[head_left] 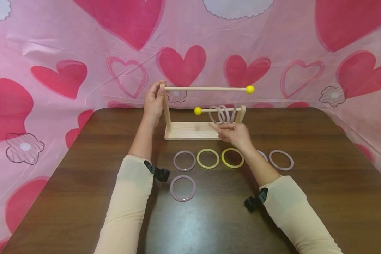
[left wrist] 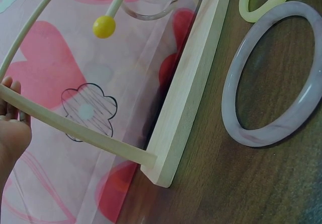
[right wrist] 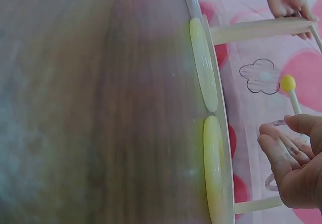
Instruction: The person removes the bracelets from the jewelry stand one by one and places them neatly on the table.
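Observation:
A pale wooden rack (head_left: 190, 130) has two rods at different heights, each tipped with a yellow ball. My left hand (head_left: 153, 100) grips the top of its tall left upright (head_left: 166, 109), thumb in front and fingers behind. Several translucent lilac rings (head_left: 221, 114) hang on the lower rod (head_left: 206, 110), toward the short right upright. Just under these rings is my right hand (head_left: 236, 135), its fingertips close to their lower edges. In the right wrist view the thumb and fingers (right wrist: 274, 146) are extended and apart, with a ring partly hidden behind them. The upper rod (head_left: 206, 89) carries no ring.
On the brown table (head_left: 82, 197), a row of rings lies in front of the rack: a lilac ring (head_left: 174, 160), two yellow rings (head_left: 198, 158) and further lilac ones, one partly behind my right forearm. Another lilac ring (head_left: 171, 188) lies nearer. A heart-printed pink cloth (head_left: 184, 21) hangs behind.

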`<move>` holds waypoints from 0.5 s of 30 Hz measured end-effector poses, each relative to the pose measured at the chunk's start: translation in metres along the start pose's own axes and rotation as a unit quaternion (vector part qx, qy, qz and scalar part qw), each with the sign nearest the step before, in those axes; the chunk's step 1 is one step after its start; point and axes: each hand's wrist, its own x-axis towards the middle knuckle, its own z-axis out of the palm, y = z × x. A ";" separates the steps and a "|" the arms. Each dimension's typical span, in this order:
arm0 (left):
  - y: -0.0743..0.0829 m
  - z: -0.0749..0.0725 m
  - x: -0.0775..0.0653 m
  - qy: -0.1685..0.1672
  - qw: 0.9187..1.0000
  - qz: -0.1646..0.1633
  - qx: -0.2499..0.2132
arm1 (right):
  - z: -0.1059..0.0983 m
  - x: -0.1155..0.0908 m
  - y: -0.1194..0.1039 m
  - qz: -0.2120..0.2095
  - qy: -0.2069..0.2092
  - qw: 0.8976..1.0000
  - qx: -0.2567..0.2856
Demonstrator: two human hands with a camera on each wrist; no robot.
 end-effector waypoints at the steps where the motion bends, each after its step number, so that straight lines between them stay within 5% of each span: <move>1: 0.000 0.000 0.000 0.000 1.000 0.000 0.000 | -0.001 0.000 0.000 0.001 0.004 1.000 -0.003; 15: 0.001 0.000 -0.001 0.002 1.000 -0.007 0.005 | -0.006 0.006 0.005 -0.017 0.040 0.998 -0.040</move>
